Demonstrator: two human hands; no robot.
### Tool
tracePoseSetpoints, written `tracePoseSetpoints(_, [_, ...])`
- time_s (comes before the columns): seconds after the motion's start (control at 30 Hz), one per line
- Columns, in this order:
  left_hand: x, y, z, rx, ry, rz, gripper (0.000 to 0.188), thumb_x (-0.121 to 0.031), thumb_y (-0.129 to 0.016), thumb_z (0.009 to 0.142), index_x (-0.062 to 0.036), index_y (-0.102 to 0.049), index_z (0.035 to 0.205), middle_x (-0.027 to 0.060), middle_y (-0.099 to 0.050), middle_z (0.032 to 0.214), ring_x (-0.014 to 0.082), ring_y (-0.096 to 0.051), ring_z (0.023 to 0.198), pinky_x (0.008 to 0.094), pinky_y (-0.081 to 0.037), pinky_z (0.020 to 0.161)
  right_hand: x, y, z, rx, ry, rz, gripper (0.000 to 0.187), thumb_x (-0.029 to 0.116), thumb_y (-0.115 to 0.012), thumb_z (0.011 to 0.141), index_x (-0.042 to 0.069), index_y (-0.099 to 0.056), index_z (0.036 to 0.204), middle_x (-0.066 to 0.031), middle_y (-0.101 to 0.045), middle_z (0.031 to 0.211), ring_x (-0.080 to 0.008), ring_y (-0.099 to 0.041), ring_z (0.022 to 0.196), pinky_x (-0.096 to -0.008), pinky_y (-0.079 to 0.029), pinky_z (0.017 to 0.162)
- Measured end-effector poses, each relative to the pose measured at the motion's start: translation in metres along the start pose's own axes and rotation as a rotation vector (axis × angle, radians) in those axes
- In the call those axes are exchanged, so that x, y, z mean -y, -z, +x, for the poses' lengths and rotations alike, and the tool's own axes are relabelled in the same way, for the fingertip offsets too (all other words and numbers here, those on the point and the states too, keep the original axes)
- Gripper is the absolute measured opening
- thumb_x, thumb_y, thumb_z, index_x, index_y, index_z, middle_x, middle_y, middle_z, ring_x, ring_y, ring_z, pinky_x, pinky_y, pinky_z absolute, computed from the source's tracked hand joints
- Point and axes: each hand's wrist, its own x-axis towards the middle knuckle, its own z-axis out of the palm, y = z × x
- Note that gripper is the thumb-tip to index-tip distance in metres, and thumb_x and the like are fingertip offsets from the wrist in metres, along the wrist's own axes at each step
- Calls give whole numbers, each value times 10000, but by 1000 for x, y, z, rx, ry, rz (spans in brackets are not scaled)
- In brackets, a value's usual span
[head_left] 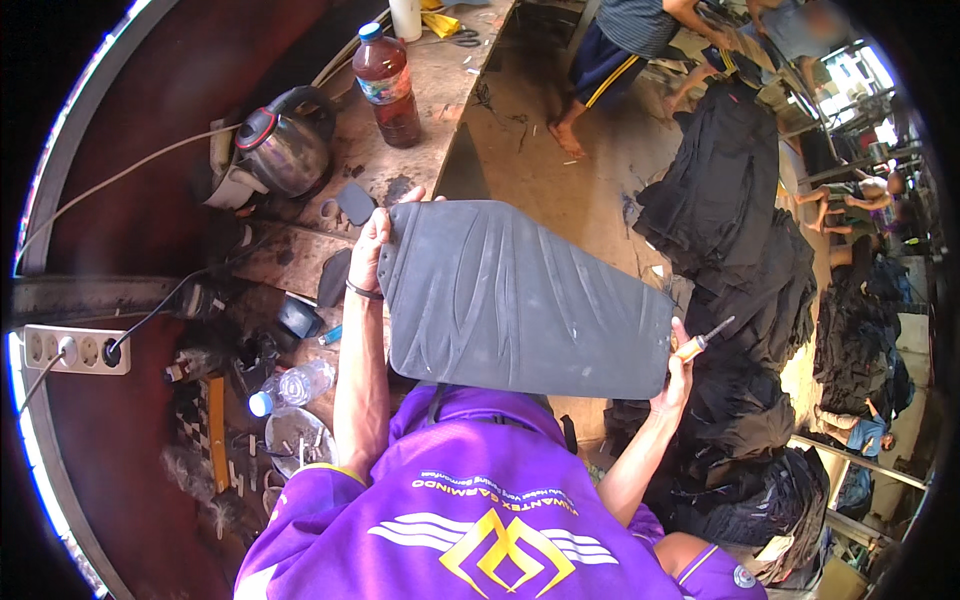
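Observation:
A large dark grey panel [500, 300], rubbery-looking, with curved ridges and small holes along its left edge, is held up in front of my body. My left hand [374, 240] is closed on its upper left edge, some fingers hidden behind it. At the lower right corner, my right hand [676, 378] grips the panel and also holds a screwdriver [691, 348] with a pale orange handle. Its shaft points up and to the right, away from the panel.
Left of me, a worn wooden bench [440, 100] bears a bottle of reddish drink [388, 95] and an electric kettle [288, 145]. A clear plastic bottle [300, 385] lies near a power strip [75, 350]. Dark cloth piles [725, 180] fill the right; other people [625, 45] are beyond.

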Motion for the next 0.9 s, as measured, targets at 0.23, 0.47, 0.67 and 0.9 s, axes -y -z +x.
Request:
tracePoseSetpoints(0.23, [5,14,4,-92,95,-138,303,-268,-751,929,-150,-509,791,228,-441,1562,522,-377,1440,645,-335,1181,7,-5,4,75,-36,14,616,147,-738,920,18,-470,1460,-96,-517,1510,-206,-635,1206,-379,-587,993])
tracePoseSetpoints(0.47, [9,28,2,-131,165,-113,260,-262,-721,943,-144,-524,822,210,-471,1548,501,-416,1423,643,-325,1188,4,0,5,56,-89,89,575,107,-706,923,61,-481,1450,-85,-529,1516,-211,-618,1241,-391,-567,1027])
tracePoseSetpoints(0.67, [18,40,8,-130,170,-12,273,-318,-740,937,-136,-542,895,202,-475,1545,491,-417,1424,652,-295,1195,11,-15,5,-39,-59,-26,621,182,-785,857,31,-571,1420,-73,-656,1358,-162,-678,1080,-319,-565,930])
tracePoseSetpoints(0.9, [25,39,11,-51,150,-5,306,-330,-722,951,-167,-484,850,190,-468,1551,476,-400,1438,644,-282,1204,25,-27,2,-27,-127,4,559,58,-659,929,12,-523,1469,-144,-717,1201,-184,-716,1018,-324,-574,917])
